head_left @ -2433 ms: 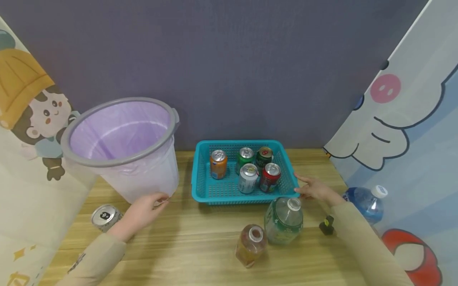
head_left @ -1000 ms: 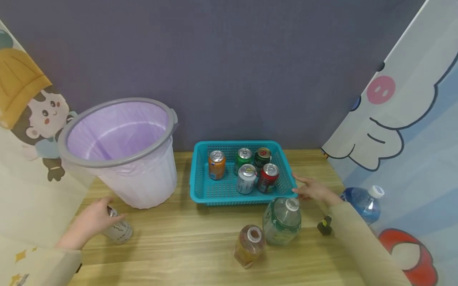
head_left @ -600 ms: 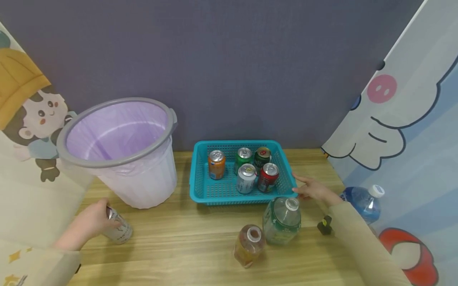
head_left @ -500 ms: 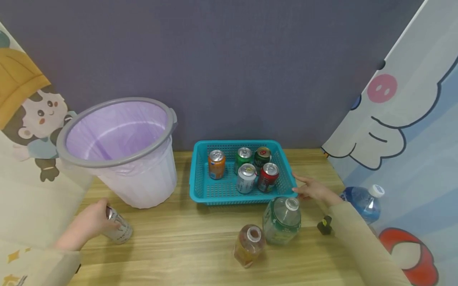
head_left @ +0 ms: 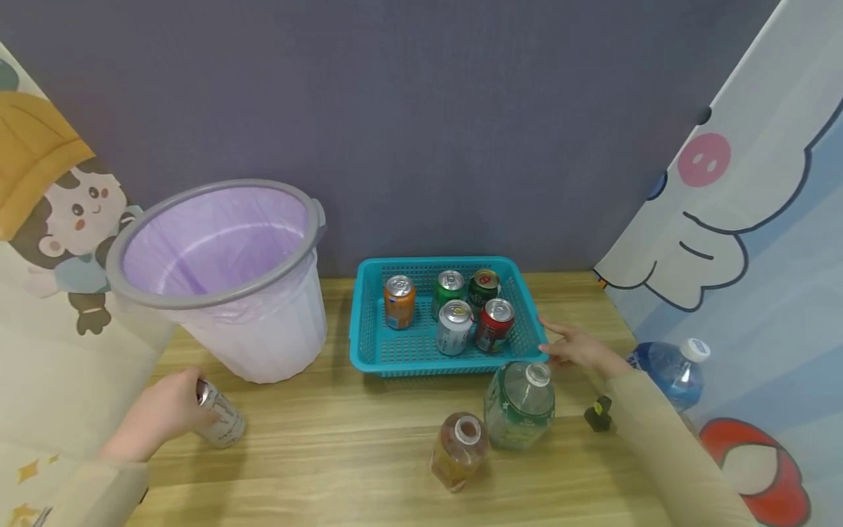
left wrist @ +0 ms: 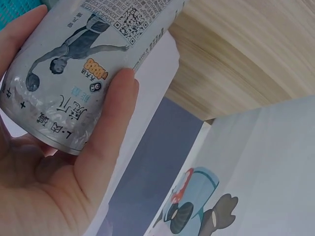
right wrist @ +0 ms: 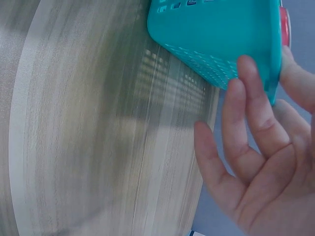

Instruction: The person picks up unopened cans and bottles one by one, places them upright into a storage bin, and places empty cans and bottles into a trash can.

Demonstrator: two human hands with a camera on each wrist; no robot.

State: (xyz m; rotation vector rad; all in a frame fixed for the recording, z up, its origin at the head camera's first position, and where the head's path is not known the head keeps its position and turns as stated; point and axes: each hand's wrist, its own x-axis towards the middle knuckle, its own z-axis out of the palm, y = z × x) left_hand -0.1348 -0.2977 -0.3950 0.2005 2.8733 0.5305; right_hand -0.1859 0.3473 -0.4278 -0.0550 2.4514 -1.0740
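Note:
My left hand (head_left: 165,410) grips a silver-white drink can (head_left: 222,419) on the table, in front of the bin. In the left wrist view, the thumb lies along the can (left wrist: 74,93), which carries a printed ball player and a QR code. At the right end of a teal plastic basket (head_left: 411,367), my right hand (head_left: 576,348) touches the rim, fingers fairly straight. The right wrist view has its fingertips right at the basket's outer wall (right wrist: 216,29). Inside the basket stand an orange can (head_left: 399,304), a white can (head_left: 454,329), a red can (head_left: 495,327) and two green ones.
A lined bin (head_left: 276,329) with a grey rim stands at the back left. In front of the basket are a green-labelled bottle (head_left: 520,410) and a smaller amber bottle (head_left: 459,454). A blue bottle (head_left: 672,373) and a small black object (head_left: 598,414) are at right.
My left hand has moved left from the front of the bin to the can, and its fingers have closed round it. The right hand has stayed at the basket.

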